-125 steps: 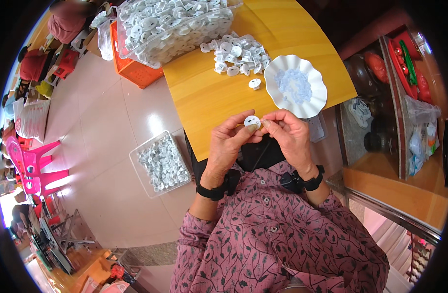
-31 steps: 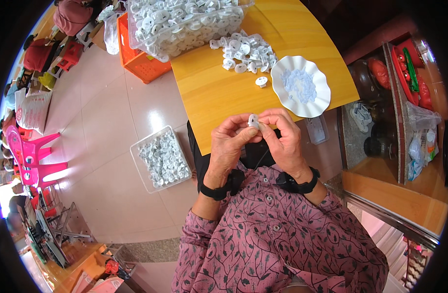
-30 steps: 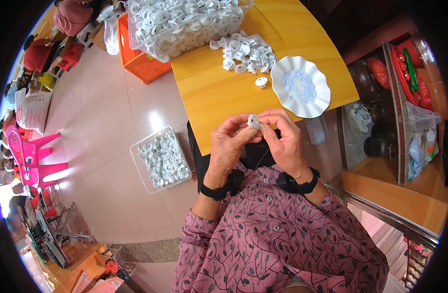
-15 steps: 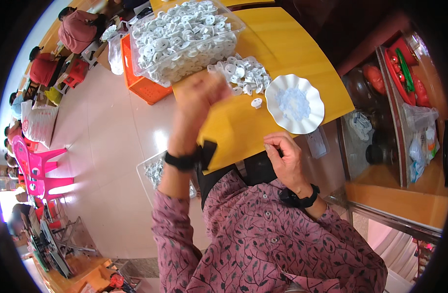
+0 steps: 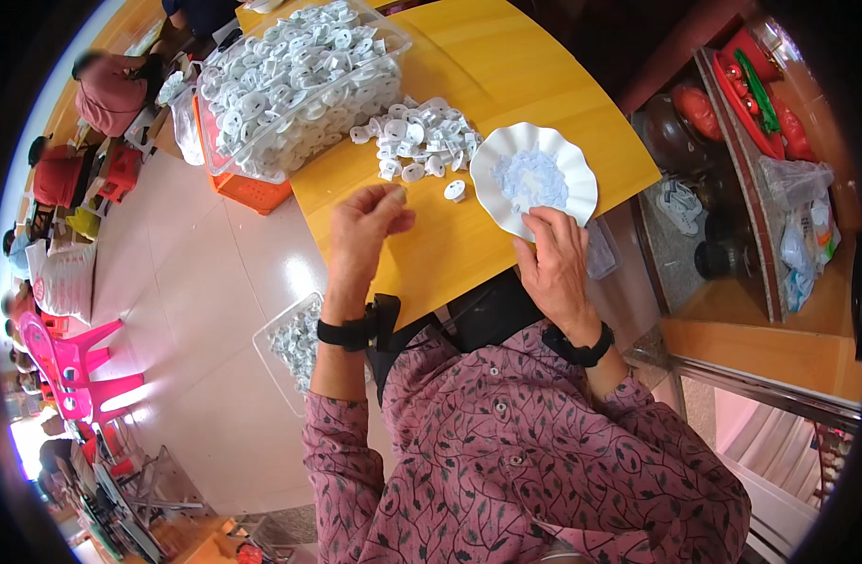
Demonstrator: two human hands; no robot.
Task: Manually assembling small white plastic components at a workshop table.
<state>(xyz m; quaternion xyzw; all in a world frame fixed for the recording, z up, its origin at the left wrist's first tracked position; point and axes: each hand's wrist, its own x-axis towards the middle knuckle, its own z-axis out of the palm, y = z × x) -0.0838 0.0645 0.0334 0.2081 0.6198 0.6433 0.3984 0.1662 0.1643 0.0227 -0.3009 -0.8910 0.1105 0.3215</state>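
My left hand (image 5: 363, 230) is just above the yellow table's near left part. Its thumb and fingers are pinched together, and whatever they hold is hidden. My right hand (image 5: 558, 268) reaches to the near rim of a white scalloped plate (image 5: 583, 193), its fingertips over the inside and its thumb apart from them. Small pale-blue translucent pieces (image 5: 525, 179) lie spread in the plate. One round white plastic part (image 5: 455, 191) sits alone left of the plate. Beyond it is a loose pile of similar white parts (image 5: 421, 141).
A clear tub (image 5: 308, 155) heaped with white parts stands at the far left, by an orange crate (image 5: 252, 195). Below the table's left edge, another clear bin (image 5: 294, 348) sits on the floor. Shelves (image 5: 722, 188) stand to the right. Several people sit at the far left.
My right hand has moved forward onto the plate's near rim. My left hand has drawn back from the pile of white parts toward me. The view has shifted slightly.
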